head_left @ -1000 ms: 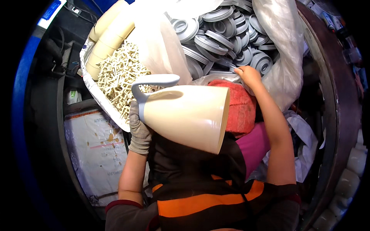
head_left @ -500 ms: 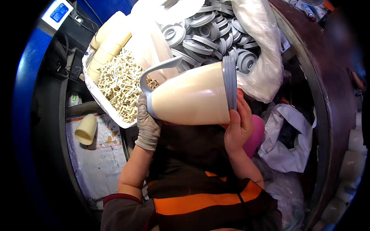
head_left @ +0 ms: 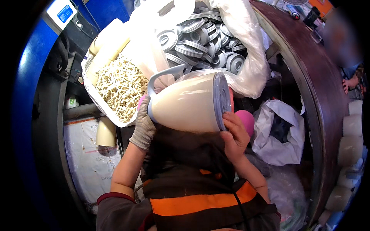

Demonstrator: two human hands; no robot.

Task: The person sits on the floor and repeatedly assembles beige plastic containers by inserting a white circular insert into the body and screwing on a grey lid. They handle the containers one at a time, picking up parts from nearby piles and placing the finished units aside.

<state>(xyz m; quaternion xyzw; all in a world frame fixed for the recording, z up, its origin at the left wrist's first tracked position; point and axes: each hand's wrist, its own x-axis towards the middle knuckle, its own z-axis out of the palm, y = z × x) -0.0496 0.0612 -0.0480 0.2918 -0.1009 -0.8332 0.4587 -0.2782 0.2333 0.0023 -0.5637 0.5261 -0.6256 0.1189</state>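
Note:
A cream jug [head_left: 185,104] with a grey-blue handle [head_left: 163,75] lies sideways in front of my body, held between both hands. My left hand [head_left: 144,125], in a pale knitted glove, grips its grey base end on the left. On the right, the jug's grey lid [head_left: 222,100] faces partly toward me, its ringed face showing. My bare right hand [head_left: 234,136] has its fingers on the lid's rim and its thumb at the near edge. The fingertips under the jug are hidden.
A white sack [head_left: 86,90] of small cream plastic pieces [head_left: 119,88] stands at the left. Behind the jug, a clear bag [head_left: 256,73] holds several grey lids [head_left: 202,42]. A cream cup [head_left: 106,133] lies at the left. An open white bag [head_left: 283,150] and a dark-red curved edge [head_left: 320,100] are on the right.
The jug has turned, so the lid's face now shows more. My right fingers have shifted onto the lid's rim. The cream cup at the left has rolled rightward and turned. My view has shifted slightly.

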